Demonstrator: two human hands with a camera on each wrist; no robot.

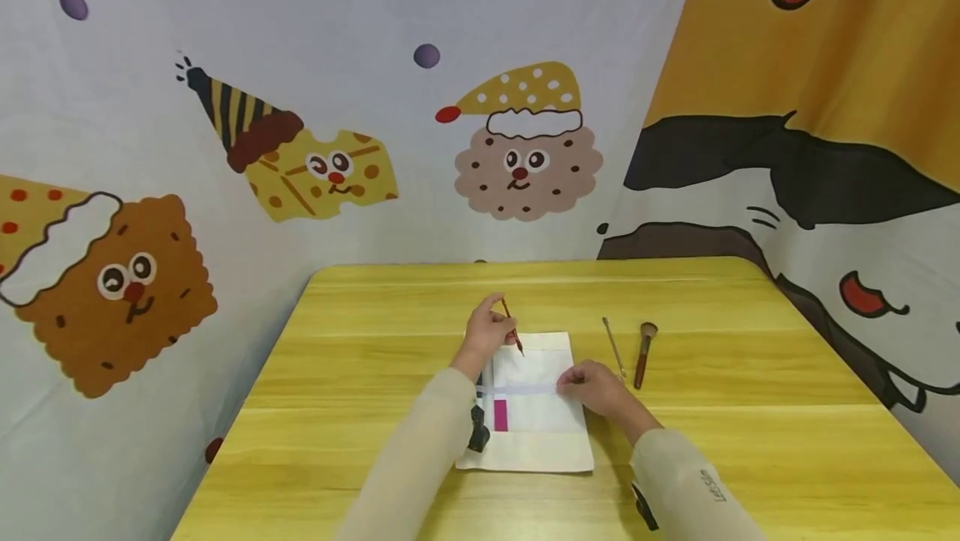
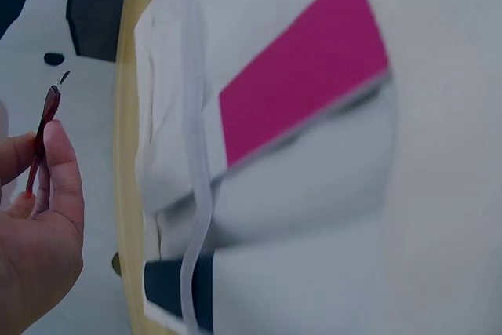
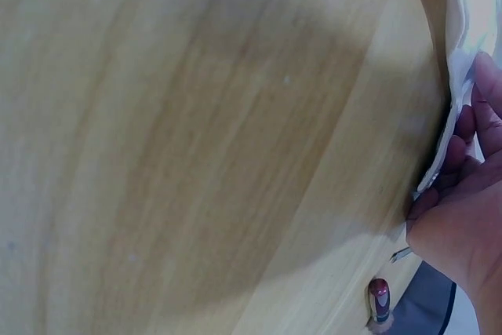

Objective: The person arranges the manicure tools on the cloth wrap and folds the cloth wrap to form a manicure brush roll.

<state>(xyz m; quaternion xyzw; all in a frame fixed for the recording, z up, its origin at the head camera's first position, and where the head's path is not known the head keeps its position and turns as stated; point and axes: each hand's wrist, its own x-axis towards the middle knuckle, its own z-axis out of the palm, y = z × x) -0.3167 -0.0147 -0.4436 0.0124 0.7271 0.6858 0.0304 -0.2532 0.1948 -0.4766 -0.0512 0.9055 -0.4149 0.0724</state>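
In the head view my left hand [image 1: 483,337] pinches a thin paintbrush [image 1: 518,343] with a dark red handle, above the far part of a white fabric case [image 1: 525,453]. The brush's dark tip points down towards the case. My right hand [image 1: 597,391] grips the case's right edge, thumb on top and fingers below in the right wrist view. Across the case runs a pale strap [image 2: 192,76], passing near a magenta patch [image 2: 310,68] and a dark patch [image 2: 169,288] in the left wrist view.
To the right of the case lie a thin metallic rod [image 1: 613,345] and a fluffy makeup brush [image 1: 642,362] with a reddish-brown handle. The wood-grain table [image 1: 360,358] meets a patterned cloth backdrop [image 1: 337,41] at its far edge.
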